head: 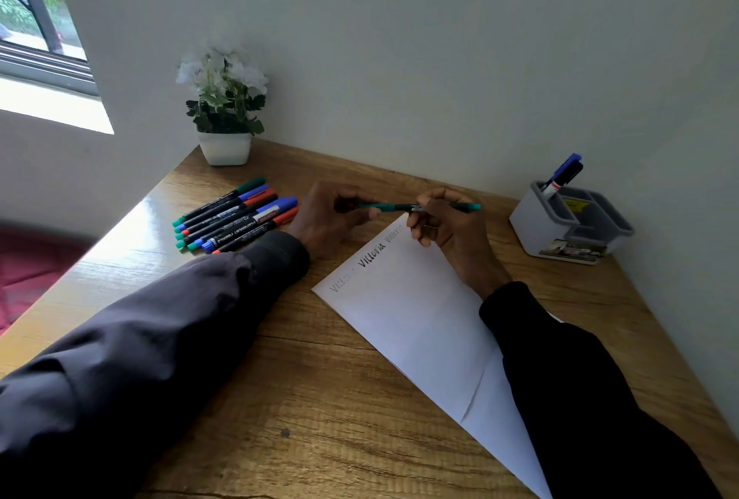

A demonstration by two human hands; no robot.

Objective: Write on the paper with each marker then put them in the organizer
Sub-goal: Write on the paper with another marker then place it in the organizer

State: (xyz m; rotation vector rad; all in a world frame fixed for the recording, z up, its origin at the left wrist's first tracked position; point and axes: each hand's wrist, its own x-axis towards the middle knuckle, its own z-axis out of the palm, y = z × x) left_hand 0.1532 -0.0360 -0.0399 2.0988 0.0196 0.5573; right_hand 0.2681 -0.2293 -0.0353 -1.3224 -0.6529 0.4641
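Green marker point(436, 207) is being held level over paper point(420, 318), left hand point(328, 214) pinching cap end, right hand point(448, 226) pinching barrel, probably capping it for organizer point(536, 224).

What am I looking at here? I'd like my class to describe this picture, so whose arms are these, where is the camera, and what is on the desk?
There is no machine: a person wears a camera on the head, looking down at their own arms. The left hand and right hand both hold one green marker above a sheet of paper bearing handwritten words. On the wooden desk, a row of markers lies at the left; a grey organizer at the right holds two markers. A potted flower stands by the wall.
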